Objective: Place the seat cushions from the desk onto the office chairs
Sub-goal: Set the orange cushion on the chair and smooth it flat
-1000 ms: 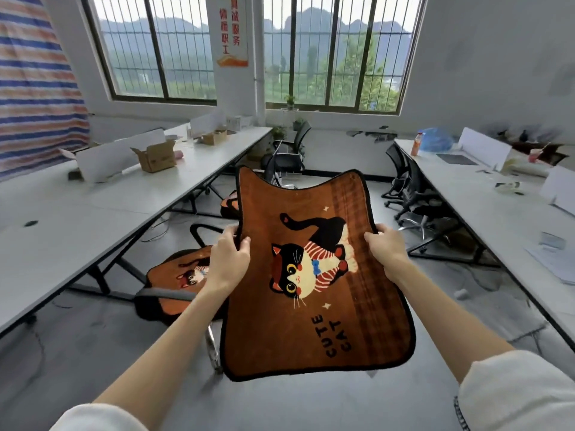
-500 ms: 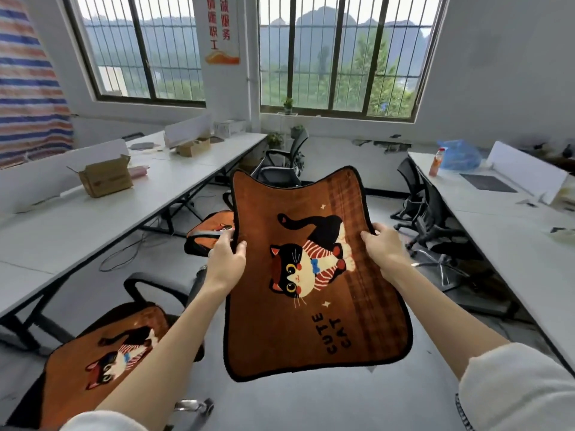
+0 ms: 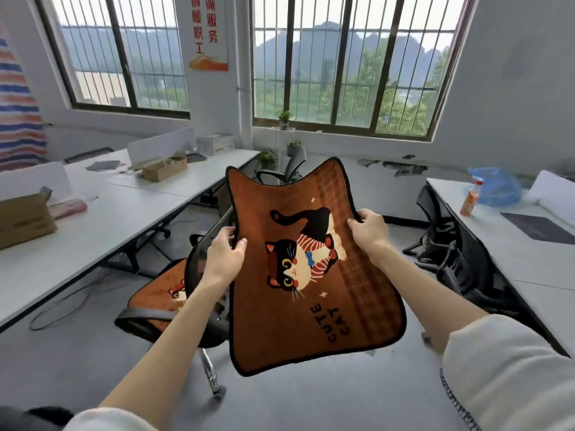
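While both arms reach forward, the person holds a brown cat-print seat cushion [image 3: 298, 269] up in the air in front of the chest, its "CUTE CAT" lettering toward the near edge and its two pointed corners toward the windows. The left hand [image 3: 224, 256] pinches the cushion's left edge, thumb on the printed face and fingers curled behind it; the right hand [image 3: 368, 229] grips the right edge the same way, thumb on top. The cushion touches no chair or desk.

Compared with half a second ago, the grip on both edges is unchanged, but the view has swung right and moved forward along the aisle. The office chair [image 3: 174, 309] that already carries a second cat cushion [image 3: 161, 293], earlier at the lower left corner, now sits just left of the left forearm, partly hidden behind it. The cardboard box [image 3: 23, 220] on the long white desk [image 3: 93, 231] has slid toward the left border. On the right-hand desk [image 3: 510, 244], the orange bottle [image 3: 469, 202] and blue plastic bag [image 3: 494, 188] appear closer and larger. A black chair [image 3: 463, 259] stands tucked at that desk, and another black chair [image 3: 287, 169] shows beyond the cushion's far edge, below the barred windows [image 3: 348, 66].
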